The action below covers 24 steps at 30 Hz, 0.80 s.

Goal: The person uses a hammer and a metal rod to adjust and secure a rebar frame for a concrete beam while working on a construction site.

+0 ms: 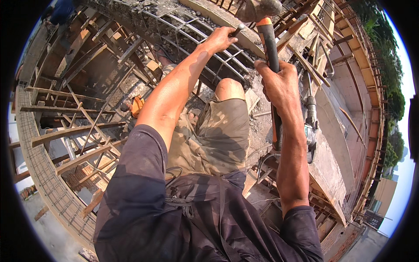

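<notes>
My right hand [281,83] is wrapped around the black and orange handle of a hammer [268,41], which is raised with its heavy, dusty head at the top edge. Ahead and to the left, my left arm is stretched out, and my left hand [219,40] is closed on a short, dark metal chisel [238,29]. Its blunt end sticks out beyond the fingers, and its lower part is hidden by the hand. Beneath the left hand lies an exposed rebar cage [192,31] bordered by rough, broken concrete [168,8]. Hammer head and chisel are apart.
A power drill [310,131] lies beside my right forearm. Loose timber [301,32] is piled at the far right. On the left, wooden props [83,131] cross an open, deep framework. An orange object [137,106] sits below my left arm. Another person [62,12] is at the far left.
</notes>
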Motion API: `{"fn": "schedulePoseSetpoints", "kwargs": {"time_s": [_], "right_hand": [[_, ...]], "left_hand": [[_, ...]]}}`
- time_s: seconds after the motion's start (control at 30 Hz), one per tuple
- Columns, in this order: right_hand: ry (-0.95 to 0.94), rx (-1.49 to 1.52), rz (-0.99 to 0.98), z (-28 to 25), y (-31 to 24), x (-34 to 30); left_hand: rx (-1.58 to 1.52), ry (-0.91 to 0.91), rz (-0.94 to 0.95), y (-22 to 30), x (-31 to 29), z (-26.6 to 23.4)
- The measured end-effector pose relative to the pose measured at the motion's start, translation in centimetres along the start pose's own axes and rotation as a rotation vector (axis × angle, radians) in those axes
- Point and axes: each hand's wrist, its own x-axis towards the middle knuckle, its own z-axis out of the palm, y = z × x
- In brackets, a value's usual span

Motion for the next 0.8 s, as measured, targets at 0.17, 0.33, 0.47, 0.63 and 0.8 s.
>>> {"fn": "schedulePoseSetpoints", "kwargs": {"time_s": [0.17, 0.33, 0.47, 0.63, 0.8], "right_hand": [[0.299, 0.405, -0.546, -9.4, -9.4, -0.3], [0.488, 0.395, -0.647, -2.9, -4.0, 3.4], [-0.106, -0.17, 0.219, 3.5, 5.9, 3.9], [-0.017, -0.109, 0.05, 0.0, 0.8, 0.1], [0.36, 0.33, -0.431, -5.8, -6.5, -0.8]], "left_hand": [[0.019, 0.003, 0.008, 0.2, -0.1, 0.0], [-0.055, -0.049, -0.006, 0.6, -0.4, 0.2], [0.039, -0.067, 0.01, -0.3, -1.0, -1.0], [-0.039, -0.07, -0.03, 1.0, -1.2, -1.3], [-0.076, -0.113, -0.055, 2.5, -1.5, -0.6]]}}
